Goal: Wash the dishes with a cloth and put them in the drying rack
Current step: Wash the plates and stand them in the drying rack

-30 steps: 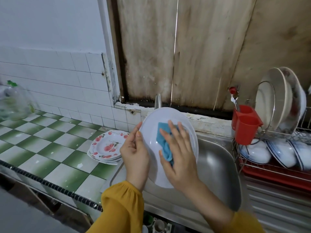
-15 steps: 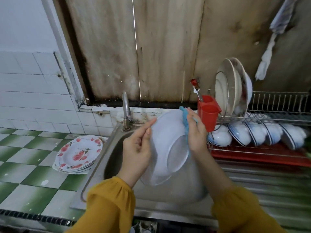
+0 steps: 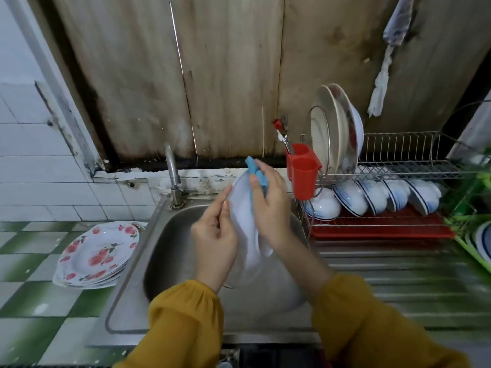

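Plate (image 3: 243, 235), white and held nearly edge-on (it is blurred), stands upright over the sink (image 3: 170, 251). My left hand (image 3: 215, 243) grips its left rim, fingers (image 3: 225, 208) curled about the edge. My right hand (image 3: 272, 213) clasps the other side, wrapped over the blue cloth (image 3: 257, 172), a corner of which pokes above the rim. Left of the sink, flowered plates (image 3: 98, 256) lie stacked on the worktop (image 3: 39, 301). Right of the sink stands the drying rack (image 3: 398, 166), with bowls (image 3: 372, 195) in it.
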Demonstrator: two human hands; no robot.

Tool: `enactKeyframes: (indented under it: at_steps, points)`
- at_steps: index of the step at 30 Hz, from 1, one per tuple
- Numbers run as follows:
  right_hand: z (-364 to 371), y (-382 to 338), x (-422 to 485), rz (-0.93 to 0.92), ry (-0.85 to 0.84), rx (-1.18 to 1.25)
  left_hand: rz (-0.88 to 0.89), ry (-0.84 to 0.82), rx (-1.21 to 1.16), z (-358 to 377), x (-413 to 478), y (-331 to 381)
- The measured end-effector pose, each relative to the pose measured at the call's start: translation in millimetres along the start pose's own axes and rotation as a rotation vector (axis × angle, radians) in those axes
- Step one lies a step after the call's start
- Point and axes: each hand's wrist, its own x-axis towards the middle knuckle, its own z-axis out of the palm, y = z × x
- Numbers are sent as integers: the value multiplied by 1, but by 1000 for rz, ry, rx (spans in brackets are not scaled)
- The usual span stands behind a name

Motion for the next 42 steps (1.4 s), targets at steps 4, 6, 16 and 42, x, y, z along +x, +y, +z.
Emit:
enactKeyframes:
  at_steps: [4,6,16,42]
  points:
    - [2,1,-26,-227,23,-83,-59,8,-56,-8,7,1]
    - [-1,4,-6,41,95,13,-70,-17,-44,-10,2,2]
    - [-1,12,-43,-898,-226,-309,-133,261,-169,-20,34,5]
    - [1,34,-76,-234,171,66,-129,554,-454,-48,38,11]
